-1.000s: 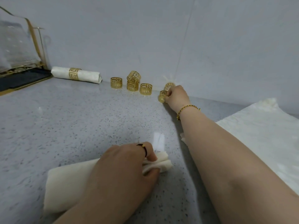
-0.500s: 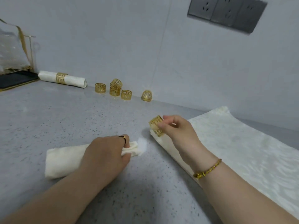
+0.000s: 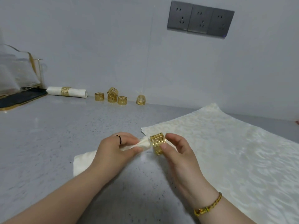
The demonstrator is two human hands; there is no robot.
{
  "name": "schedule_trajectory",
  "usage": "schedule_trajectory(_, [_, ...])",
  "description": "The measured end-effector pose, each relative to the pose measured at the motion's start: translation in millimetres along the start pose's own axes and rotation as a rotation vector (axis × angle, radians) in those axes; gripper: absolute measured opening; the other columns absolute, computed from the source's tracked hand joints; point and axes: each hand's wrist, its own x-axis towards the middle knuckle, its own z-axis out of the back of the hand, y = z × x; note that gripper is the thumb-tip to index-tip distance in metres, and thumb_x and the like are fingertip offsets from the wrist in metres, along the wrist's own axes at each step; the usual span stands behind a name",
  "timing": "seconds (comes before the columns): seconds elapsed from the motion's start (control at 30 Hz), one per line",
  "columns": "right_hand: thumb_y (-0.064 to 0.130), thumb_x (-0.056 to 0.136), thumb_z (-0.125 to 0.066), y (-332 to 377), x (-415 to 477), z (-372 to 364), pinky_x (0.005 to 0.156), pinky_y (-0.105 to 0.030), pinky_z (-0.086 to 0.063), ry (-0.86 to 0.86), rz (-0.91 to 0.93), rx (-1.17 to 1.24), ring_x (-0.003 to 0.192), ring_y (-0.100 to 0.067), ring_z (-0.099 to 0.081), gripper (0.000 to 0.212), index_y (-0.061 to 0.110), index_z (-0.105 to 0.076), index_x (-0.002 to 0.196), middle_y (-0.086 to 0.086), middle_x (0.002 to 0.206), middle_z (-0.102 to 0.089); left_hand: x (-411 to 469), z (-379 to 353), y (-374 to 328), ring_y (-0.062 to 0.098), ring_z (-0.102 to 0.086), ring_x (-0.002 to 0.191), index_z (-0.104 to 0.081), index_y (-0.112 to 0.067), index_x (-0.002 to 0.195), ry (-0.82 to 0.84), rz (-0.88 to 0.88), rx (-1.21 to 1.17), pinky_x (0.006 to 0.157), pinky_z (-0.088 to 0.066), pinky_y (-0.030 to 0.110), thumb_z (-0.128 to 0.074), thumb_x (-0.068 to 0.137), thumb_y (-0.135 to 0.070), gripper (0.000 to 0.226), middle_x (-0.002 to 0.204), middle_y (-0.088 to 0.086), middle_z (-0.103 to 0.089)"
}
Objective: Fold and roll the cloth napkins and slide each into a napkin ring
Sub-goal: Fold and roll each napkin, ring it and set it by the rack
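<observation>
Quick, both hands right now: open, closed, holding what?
Left hand: closed, gripping the rolled napkin near its end.
Right hand: closed, pinching a gold napkin ring at that end.

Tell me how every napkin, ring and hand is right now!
held napkin: rolled, tip at the ring's mouth.
held ring: pinched, not on yet.
left hand: grips the napkin's tip.
right hand: pinches the ring.
done napkin: rolled, ringed, by the wall.
spare rings: five loose, one stacked tilted.
flat napkin: spread out.

View: one head-worn wide-angle camera.
Facing: forward and down, across the counter to the far wall.
Nearness: close above left hand and right hand.
</observation>
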Motion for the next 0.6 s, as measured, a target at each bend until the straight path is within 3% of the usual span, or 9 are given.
schedule_trajectory(0.13, [-0.006, 0.079, -0.059, -9, 0, 1, 0.068, -0.016, -0.052, 0.030, -0.007, 0.102, 0.073, -0.006, -0.065, 0.024, 0.013, -0.057, 0.093, 0.001, 0.085, -0.068, -2, -6, -7, -0.015, -0.055, 0.071, -0.064, -0.034, 0.058, -0.055, -0.001, -0.117, 0.065, -0.037, -0.004, -0.078, 0.065, -0.004, 0.034, 0.080, -0.009, -0.061])
schedule_trajectory(0.2, [0.003, 0.074, -0.069, -12, 3, 1, 0.073, -0.018, -0.053, 0.054, -0.010, 0.114, 0.082, -0.010, -0.065, 0.029, 0.016, -0.056, 0.096, -0.006, 0.098, -0.066, -1, -3, -7, -0.013, -0.056, 0.066, -0.065, -0.034, 0.055, -0.058, 0.010, -0.165, 0.061, -0.038, -0.002, -0.078, 0.064, -0.002, 0.036, 0.079, -0.006, -0.061])
schedule_trajectory(0.27, [0.030, 0.042, -0.089, -14, 5, 2, 0.070, -0.018, -0.053, 0.062, -0.004, 0.165, 0.085, -0.011, -0.066, 0.068, 0.019, -0.056, 0.100, -0.010, 0.107, -0.064, 0, -3, -7, -0.011, -0.057, 0.064, -0.066, -0.033, 0.054, -0.047, 0.011, -0.191, 0.060, -0.039, -0.001, -0.078, 0.063, 0.000, 0.036, 0.076, -0.005, -0.062])
schedule_trajectory(0.3, [0.040, 0.025, -0.091, -16, 7, 2, 0.067, -0.017, -0.053, 0.066, 0.000, 0.198, 0.084, -0.010, -0.067, 0.087, 0.020, -0.056, 0.101, -0.010, 0.108, -0.064, 0, -3, -7, -0.011, -0.057, 0.063, -0.067, -0.032, 0.053, -0.042, 0.010, -0.198, 0.059, -0.040, 0.000, -0.078, 0.063, 0.001, 0.036, 0.075, -0.004, -0.062])
schedule_trajectory(0.37, [0.044, 0.016, -0.090, -18, 7, 2, 0.064, -0.016, -0.052, 0.096, 0.002, 0.226, 0.082, -0.010, -0.068, 0.097, 0.020, -0.056, 0.103, -0.012, 0.109, -0.063, -1, -5, -7, -0.010, -0.057, 0.063, -0.068, -0.031, 0.052, -0.021, 0.009, -0.216, 0.059, -0.040, 0.000, -0.078, 0.062, 0.003, 0.037, 0.073, -0.005, -0.062])
schedule_trajectory(0.43, [0.033, 0.038, -0.088, -15, 4, 1, 0.067, -0.016, -0.054, 0.137, 0.004, 0.154, 0.085, -0.011, -0.067, 0.076, 0.021, -0.054, 0.105, -0.010, 0.111, -0.062, -2, -5, -6, -0.009, -0.059, 0.064, -0.069, -0.032, 0.048, 0.014, 0.002, -0.227, 0.061, -0.041, 0.001, -0.078, 0.061, 0.003, 0.039, 0.070, -0.008, -0.065])
schedule_trajectory(0.5, [0.008, 0.068, -0.071, -11, 2, 1, 0.072, -0.014, -0.053, 0.173, 0.013, 0.064, 0.085, -0.006, -0.065, 0.044, 0.023, -0.051, 0.105, -0.004, 0.109, -0.059, -2, -4, -4, -0.008, -0.060, 0.067, -0.069, -0.039, 0.049, 0.052, -0.003, -0.218, 0.063, -0.042, 0.002, -0.077, 0.062, 0.002, 0.044, 0.071, -0.019, -0.067])
schedule_trajectory(0.6, [-0.005, 0.081, -0.058, -7, 3, 2, 0.070, -0.009, -0.051, 0.213, 0.029, -0.028, 0.077, 0.005, -0.064, 0.038, 0.025, -0.048, 0.103, 0.004, 0.104, -0.056, -1, -3, -2, -0.006, -0.061, 0.063, -0.070, -0.033, 0.057, 0.091, 0.035, -0.220, 0.061, -0.045, 0.003, -0.080, 0.063, -0.002, 0.034, 0.069, -0.021, -0.067])
